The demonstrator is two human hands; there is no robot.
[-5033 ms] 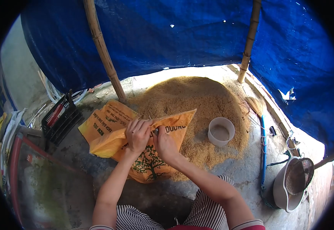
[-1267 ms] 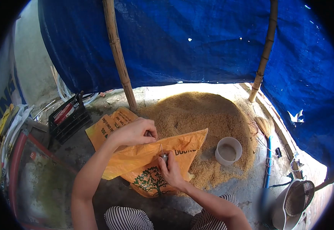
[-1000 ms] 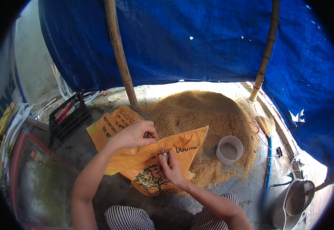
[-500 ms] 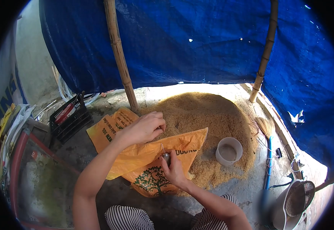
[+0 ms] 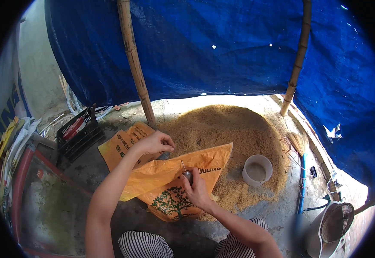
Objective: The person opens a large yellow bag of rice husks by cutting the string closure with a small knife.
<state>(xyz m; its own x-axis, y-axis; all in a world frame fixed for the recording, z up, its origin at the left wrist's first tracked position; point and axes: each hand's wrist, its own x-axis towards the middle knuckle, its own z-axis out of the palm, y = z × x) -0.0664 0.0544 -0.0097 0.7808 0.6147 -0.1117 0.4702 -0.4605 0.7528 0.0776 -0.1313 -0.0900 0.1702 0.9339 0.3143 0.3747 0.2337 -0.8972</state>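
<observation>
Big blue tarp (image 5: 221, 47) fills the whole back of the shot, propped on two bamboo poles (image 5: 135, 64). Under it sits a wide heap of golden grain (image 5: 230, 129) on the concrete floor, with a white plastic cup (image 5: 257, 170) sitting on its right slope. A white fan (image 5: 330, 223) sits off in the bottom right corner, and a black crate (image 5: 79, 133) is over on the left.

Closer in, an orange woven sack (image 5: 170, 180) with a green tree print lies half on the floor, half on the near edge of the grain, right in front of the person's striped knees. The left hand (image 5: 153, 144) hovers just above the sack's upper fold, fingers curled in and pinched together, though what they grip is too small to tell. The right hand (image 5: 196, 191) rests on the sack and pinches a small metal needle tool (image 5: 185, 172) that pokes upward from the fabric.
</observation>
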